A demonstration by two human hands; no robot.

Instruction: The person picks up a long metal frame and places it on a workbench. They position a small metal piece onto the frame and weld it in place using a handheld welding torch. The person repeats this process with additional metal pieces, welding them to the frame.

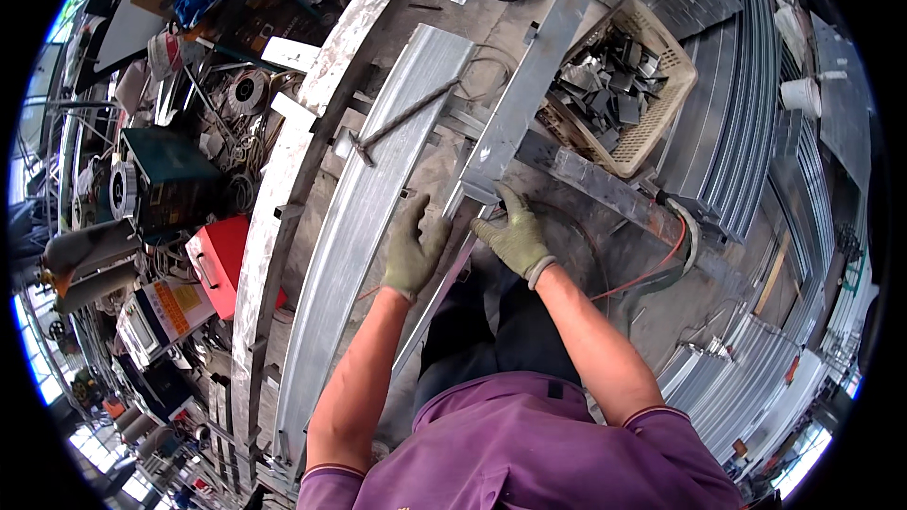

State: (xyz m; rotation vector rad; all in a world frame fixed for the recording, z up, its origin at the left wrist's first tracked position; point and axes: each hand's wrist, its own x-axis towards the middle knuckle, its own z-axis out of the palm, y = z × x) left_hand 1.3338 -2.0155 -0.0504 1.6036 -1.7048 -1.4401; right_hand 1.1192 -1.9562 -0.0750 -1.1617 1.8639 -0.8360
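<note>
Both my hands wear olive-green work gloves. My left hand (413, 247) is open, thumb and fingers apart, beside a narrow metal rail (455, 257). Across that rail, my right hand (515, 234) has its fingers stretched out and its thumb toward the rail. Its fingertips are close to a small grey metal piece (481, 190) at the near end of a long steel beam (529, 85); whether they touch it I cannot tell. To the left runs a wide galvanized steel channel (368, 189). A hammer with a thin rod handle (408, 121) lies across the channel.
A cream plastic crate (682, 71) holds many small metal plates. Stacked metal profiles (737, 132) lie at the right. On the left stand a worn white beam (269, 208), a red box (219, 264) and a dark green machine (170, 175). An orange hose (675, 246) crosses the floor.
</note>
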